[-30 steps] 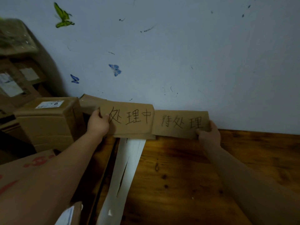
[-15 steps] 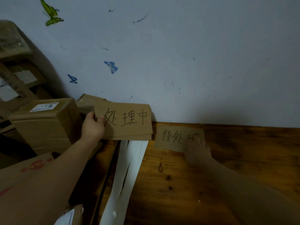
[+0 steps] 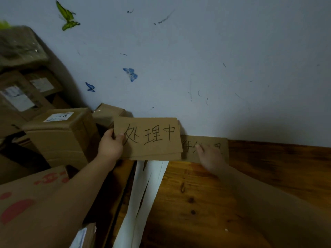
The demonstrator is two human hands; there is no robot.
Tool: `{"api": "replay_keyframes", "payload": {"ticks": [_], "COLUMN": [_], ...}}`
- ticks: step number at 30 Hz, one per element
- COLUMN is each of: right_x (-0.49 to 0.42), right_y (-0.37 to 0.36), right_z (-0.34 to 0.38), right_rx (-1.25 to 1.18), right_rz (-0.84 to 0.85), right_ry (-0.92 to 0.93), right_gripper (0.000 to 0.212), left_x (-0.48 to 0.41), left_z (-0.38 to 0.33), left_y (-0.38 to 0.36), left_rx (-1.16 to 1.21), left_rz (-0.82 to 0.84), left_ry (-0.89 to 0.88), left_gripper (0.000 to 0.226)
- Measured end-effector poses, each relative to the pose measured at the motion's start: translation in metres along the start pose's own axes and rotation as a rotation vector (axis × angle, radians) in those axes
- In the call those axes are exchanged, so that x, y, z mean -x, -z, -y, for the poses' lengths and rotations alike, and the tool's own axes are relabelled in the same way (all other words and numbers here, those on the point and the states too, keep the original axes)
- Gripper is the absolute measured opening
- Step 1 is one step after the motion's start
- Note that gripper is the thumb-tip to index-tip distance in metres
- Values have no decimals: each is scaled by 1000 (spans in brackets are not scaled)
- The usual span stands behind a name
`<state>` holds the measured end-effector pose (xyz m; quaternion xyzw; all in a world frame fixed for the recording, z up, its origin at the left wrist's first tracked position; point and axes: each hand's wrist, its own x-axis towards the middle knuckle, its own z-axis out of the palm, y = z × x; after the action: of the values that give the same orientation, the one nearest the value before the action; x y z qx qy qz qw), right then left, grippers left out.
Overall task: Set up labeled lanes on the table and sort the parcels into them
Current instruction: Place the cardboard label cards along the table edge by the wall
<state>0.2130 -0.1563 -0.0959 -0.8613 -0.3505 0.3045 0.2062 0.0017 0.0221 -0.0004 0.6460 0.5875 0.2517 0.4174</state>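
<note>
My left hand [image 3: 111,145] grips the left edge of a stack of cardboard label cards [image 3: 148,138], held upright above the table's left end; the front card bears three handwritten characters. A second cardboard label [image 3: 220,145] lies flat on the wooden table [image 3: 268,176] against the wall. My right hand [image 3: 209,156] rests on it with fingers laid flat, hiding part of its writing. Cardboard parcels [image 3: 60,136] are piled to the left, off the table.
A white paper strip [image 3: 143,199] hangs along the table's left edge. A big box with red print [image 3: 26,203] sits at lower left. The white wall [image 3: 197,68] with butterfly stickers bounds the table's far side.
My right hand laid its label flat on the table by the wall and now presses on it. The left hand still holds its cards upright.
</note>
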Motion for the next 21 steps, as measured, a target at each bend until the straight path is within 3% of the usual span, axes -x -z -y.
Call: {"api": "replay_keyframes", "payload": {"ticks": [3, 5, 13, 21], "right_x": [27, 44, 120, 172], "right_y": [12, 23, 59, 90], "right_z": [33, 44, 35, -11], "right_rx": [-507, -545, -701, -817], "right_rz": [39, -3, -211, -430], "right_ry": [2, 38, -57, -155], "right_gripper": [42, 31, 30, 34], "left_x": [17, 31, 83, 124], "left_z": [-4, -10, -23, -41], "left_y": [1, 3, 20, 5], "left_rx": [28, 57, 113, 100], "left_rz": [63, 113, 291, 245], "left_ry": [33, 49, -24, -125], "left_gripper": [37, 36, 34, 36]}}
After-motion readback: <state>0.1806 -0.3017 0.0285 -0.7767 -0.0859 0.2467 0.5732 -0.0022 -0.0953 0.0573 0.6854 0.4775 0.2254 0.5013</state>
